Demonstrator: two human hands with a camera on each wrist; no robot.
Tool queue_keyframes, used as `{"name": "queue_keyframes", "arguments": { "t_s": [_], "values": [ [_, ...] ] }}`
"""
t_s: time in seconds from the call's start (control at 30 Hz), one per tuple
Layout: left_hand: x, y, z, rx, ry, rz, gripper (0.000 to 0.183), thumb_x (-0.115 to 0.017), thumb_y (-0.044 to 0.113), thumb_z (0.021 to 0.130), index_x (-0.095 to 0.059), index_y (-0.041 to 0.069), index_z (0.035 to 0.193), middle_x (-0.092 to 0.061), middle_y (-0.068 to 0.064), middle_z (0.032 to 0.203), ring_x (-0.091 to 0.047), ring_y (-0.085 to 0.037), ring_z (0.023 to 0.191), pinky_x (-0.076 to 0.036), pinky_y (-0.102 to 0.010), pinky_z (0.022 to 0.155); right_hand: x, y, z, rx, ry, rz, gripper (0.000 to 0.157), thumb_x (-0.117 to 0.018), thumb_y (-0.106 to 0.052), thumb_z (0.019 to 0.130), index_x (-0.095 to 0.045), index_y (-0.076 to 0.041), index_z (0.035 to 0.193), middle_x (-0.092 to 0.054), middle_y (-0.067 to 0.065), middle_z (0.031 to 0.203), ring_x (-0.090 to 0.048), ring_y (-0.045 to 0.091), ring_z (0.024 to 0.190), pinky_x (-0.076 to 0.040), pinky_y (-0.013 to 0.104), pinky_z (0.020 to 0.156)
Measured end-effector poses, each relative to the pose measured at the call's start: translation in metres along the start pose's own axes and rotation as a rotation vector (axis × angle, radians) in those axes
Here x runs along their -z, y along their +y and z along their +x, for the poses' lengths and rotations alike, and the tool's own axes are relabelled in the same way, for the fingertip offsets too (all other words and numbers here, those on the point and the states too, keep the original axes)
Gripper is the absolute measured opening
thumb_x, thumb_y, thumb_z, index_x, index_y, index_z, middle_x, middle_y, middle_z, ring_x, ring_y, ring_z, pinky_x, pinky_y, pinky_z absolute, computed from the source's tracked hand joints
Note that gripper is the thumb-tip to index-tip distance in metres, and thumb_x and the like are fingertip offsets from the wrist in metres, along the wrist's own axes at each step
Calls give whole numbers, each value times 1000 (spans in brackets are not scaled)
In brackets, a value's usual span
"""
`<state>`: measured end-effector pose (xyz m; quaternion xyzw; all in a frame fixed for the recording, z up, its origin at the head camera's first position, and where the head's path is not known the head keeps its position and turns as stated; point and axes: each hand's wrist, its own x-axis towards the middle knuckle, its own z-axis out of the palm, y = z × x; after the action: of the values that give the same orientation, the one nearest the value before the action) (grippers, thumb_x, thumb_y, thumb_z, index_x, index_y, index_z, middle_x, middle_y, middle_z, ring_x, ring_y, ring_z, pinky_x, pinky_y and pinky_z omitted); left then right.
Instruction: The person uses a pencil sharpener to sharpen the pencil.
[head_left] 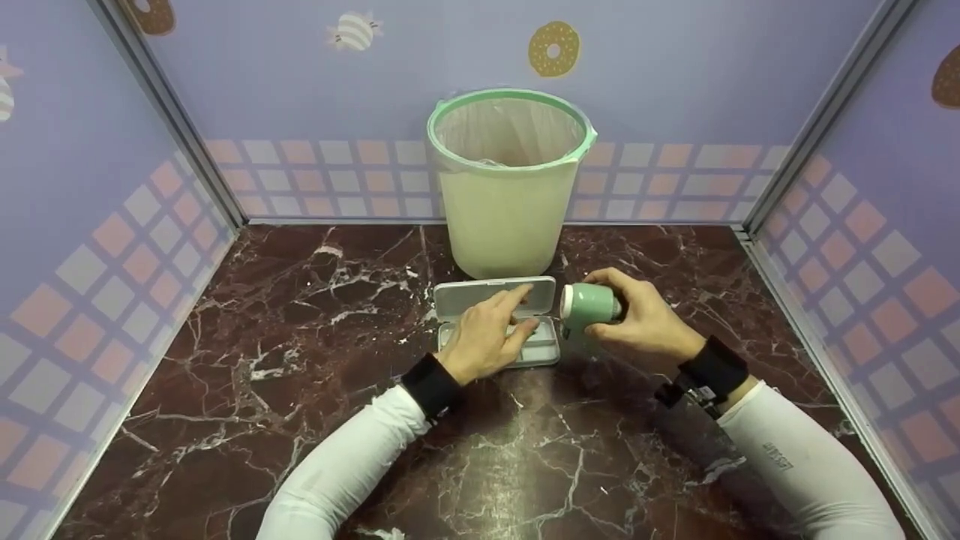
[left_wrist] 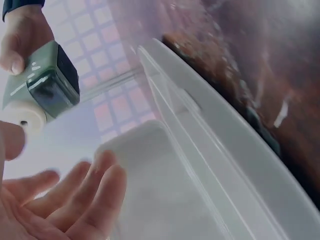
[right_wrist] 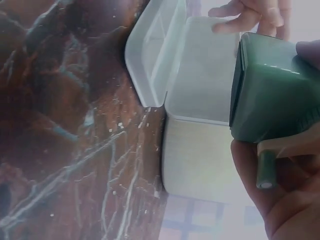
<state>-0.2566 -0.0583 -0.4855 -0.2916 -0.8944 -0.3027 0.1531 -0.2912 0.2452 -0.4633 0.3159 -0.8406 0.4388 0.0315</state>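
My right hand [head_left: 649,322] grips a green crank pencil sharpener [head_left: 591,304] by its rear, holding it on its side just right of a white case. In the left wrist view, the sharpener [left_wrist: 37,82] shows a pale front with a small hole and a dark see-through drawer. Its crank knob [right_wrist: 266,172] sticks out beside my right palm. The case [head_left: 544,351] lies open on the table, its lid [head_left: 456,301] raised at the back and its base divided into compartments. Over the case hovers my left hand [head_left: 484,337], fingers spread and holding nothing.
A pale bin [head_left: 504,217] with a green rim and a plastic liner stands directly behind the case. The dark marbled table [head_left: 330,300] is bounded by patterned panels [head_left: 322,90] at the back and both sides.
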Motion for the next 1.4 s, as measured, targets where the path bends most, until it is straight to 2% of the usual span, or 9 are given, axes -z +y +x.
{"name": "queue_keyframes", "arguments": {
  "t_s": [0.17,0.3,0.6,0.83,0.9,1.0,1.07,1.13,1.4],
  "values": [
    [2,8,1,68,-11,-43,84,-69,52,108,-40,5,172,-55,-22,170,-58,-42,155,-47,-57,130,1,-6,5,21,-3,-12,69,-93,-7,78,-66,-8,141,-78,14,118,-71,16,93,-58,24,81],
    [3,13,2,79,-22,-80,88,-71,53,107,-38,5,173,-48,-22,175,-49,-41,162,-38,-58,136,1,-12,9,16,-22,-10,70,-94,-9,79,-66,-10,143,-77,12,118,-72,18,94,-58,24,81],
    [-2,20,3,5,74,-60,81,-78,46,103,-50,0,164,-62,-21,163,-59,-39,153,-45,-52,132,-7,-16,14,86,-22,-23,68,-95,-12,81,-66,-8,142,-80,13,115,-73,14,91,-59,24,79],
    [-4,23,3,25,119,-99,76,-80,33,102,-49,0,163,-58,-23,166,-59,-40,153,-46,-52,132,-13,-22,16,93,-7,-43,68,-95,-14,80,-66,-8,142,-80,14,114,-73,16,90,-59,25,78],
    [-5,24,3,28,149,-125,74,-83,29,100,-50,0,159,-59,-23,161,-64,-38,146,-52,-49,126,-15,-24,16,83,5,-55,69,-96,-14,81,-66,-7,142,-80,15,115,-73,16,90,-59,25,78],
    [-6,24,3,27,227,-158,60,-88,22,95,-58,2,143,-66,-18,140,-72,-31,124,-63,-43,107,-19,-27,16,65,36,-80,68,-96,-16,82,-66,-6,143,-81,16,116,-73,17,89,-58,25,77],
    [-7,25,4,23,270,-158,51,-90,19,92,-60,4,130,-67,-15,125,-73,-27,109,-65,-39,94,-22,-29,16,55,58,-93,68,-97,-16,82,-66,-6,142,-81,17,116,-73,19,89,-57,26,76],
    [-8,26,4,21,293,-146,46,-90,17,91,-61,4,125,-67,-13,117,-73,-25,102,-65,-37,88,-25,-30,18,46,81,-108,68,-97,-17,82,-67,-6,142,-81,18,116,-74,21,89,-57,26,77],
    [-14,27,5,50,274,-196,56,-81,9,96,-58,0,146,-72,-17,132,-77,-28,115,-66,-36,99,-35,-34,23,-12,144,-137,69,-100,-24,83,-67,-5,140,-83,17,119,-77,25,91,-59,30,77]
  ]
}}
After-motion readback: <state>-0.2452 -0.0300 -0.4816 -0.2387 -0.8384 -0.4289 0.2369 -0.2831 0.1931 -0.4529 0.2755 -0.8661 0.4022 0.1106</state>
